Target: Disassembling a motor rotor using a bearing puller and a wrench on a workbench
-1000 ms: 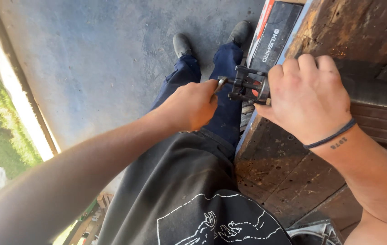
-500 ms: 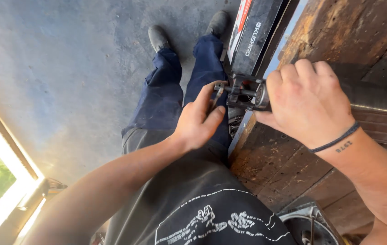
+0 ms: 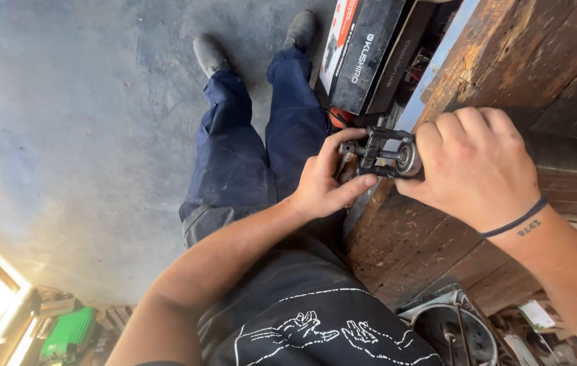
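A small black metal puller tool [image 3: 378, 153] with a round silvery bearing [image 3: 408, 158] sits at the edge of a worn wooden workbench [image 3: 498, 74]. My right hand [image 3: 478, 166] grips the bearing end from the right, a dark band on its wrist. From the left, my left hand [image 3: 326, 179] pinches the tool's screw end between thumb and fingers. Both hands hold the same tool just over the bench edge.
A black and red cardboard box [image 3: 363, 51] leans against the bench by my feet. My legs in blue trousers [image 3: 261, 142] stand on a grey concrete floor [image 3: 78, 122]. A round metal part [image 3: 454, 329] lies under the bench; a green object [image 3: 65, 335] is at bottom left.
The view has swung, so the floor and legs show more. My left hand has shifted its fingers on the tool's screw end; my right hand keeps its grip.
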